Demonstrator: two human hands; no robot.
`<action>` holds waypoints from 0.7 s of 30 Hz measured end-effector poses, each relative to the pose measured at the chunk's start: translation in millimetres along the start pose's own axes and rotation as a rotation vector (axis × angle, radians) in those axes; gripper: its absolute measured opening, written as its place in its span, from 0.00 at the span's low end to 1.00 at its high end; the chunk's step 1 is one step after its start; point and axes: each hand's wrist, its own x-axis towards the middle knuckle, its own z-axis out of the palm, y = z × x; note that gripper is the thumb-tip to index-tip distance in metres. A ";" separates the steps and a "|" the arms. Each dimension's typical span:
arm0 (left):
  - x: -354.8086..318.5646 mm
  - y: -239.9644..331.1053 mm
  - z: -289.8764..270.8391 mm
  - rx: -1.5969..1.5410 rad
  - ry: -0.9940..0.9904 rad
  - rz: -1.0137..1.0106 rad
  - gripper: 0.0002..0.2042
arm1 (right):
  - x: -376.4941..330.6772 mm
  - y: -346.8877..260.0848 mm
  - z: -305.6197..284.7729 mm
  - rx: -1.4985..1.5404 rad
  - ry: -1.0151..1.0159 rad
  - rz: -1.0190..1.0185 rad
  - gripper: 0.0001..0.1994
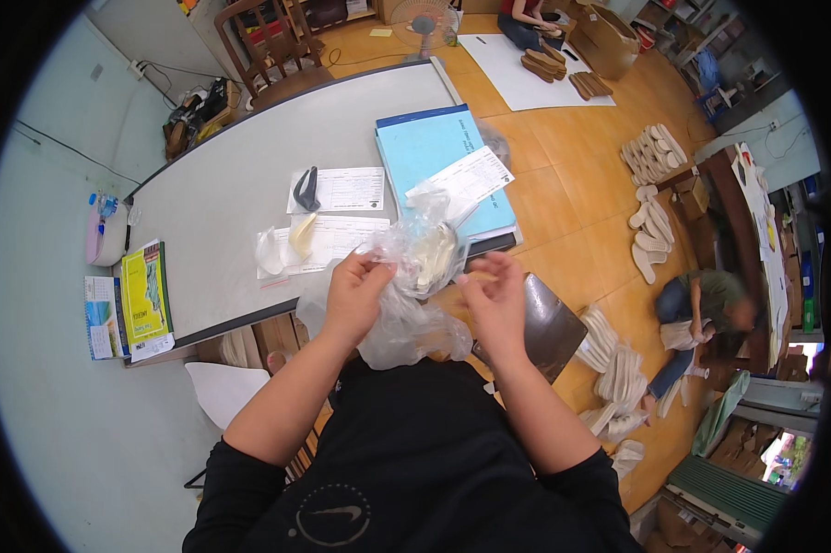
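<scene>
Over the desk's near edge, my left hand is closed, pinching a crumpled clear plastic bag. Pale cream pieces show through the plastic at its upper right. My right hand is just right of the bag, fingers loosely bent and apart, with nothing visible in it. Beyond my left hand, a cream curved piece and a small clear bag lie on a printed form. A dark curved piece rests on another form farther back.
Blue folders with a paper slip on top lie at the right of the grey desk. A dark stool seat stands right of me. Shoe soles lie on the floor, where a person sits.
</scene>
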 end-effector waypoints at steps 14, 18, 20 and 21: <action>-1.4 16.6 37.9 0.807 -0.232 0.345 0.13 | 0.3 4.2 -39.3 -0.180 -0.241 -0.199 0.07; 0.2 8.3 40.4 0.839 -0.161 0.566 0.11 | -7.7 10.1 -42.1 0.045 -0.243 -0.086 0.08; -2.0 3.2 39.6 0.959 -0.167 0.555 0.11 | -12.3 5.5 -43.0 0.044 -0.261 -0.164 0.09; -3.5 0.2 38.9 0.993 -0.176 0.608 0.09 | -14.0 2.4 -43.4 -0.082 -0.284 -0.205 0.09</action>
